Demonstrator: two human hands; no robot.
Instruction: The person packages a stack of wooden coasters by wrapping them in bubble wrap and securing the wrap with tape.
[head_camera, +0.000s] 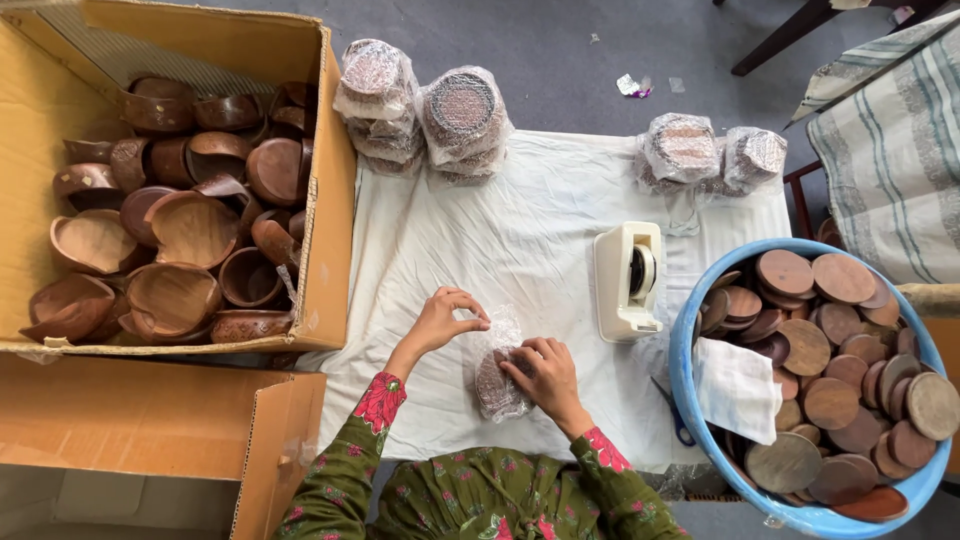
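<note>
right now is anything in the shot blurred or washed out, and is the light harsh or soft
Head view: soft, even light with faint shadows; the white cloth reads bright but keeps its creases; left hand, right hand and the plastic-wrapped bundle look sharp; the frame's edges bow slightly, as at the blue tub.

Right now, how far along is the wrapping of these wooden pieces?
Done: four wrapped bundles lie at the white cloth's far edge. In hand: both hands, left hand and right hand, work plastic wrap around one dark round piece. Left: a cardboard box of wooden bowls, a blue tub of wooden discs.
</note>
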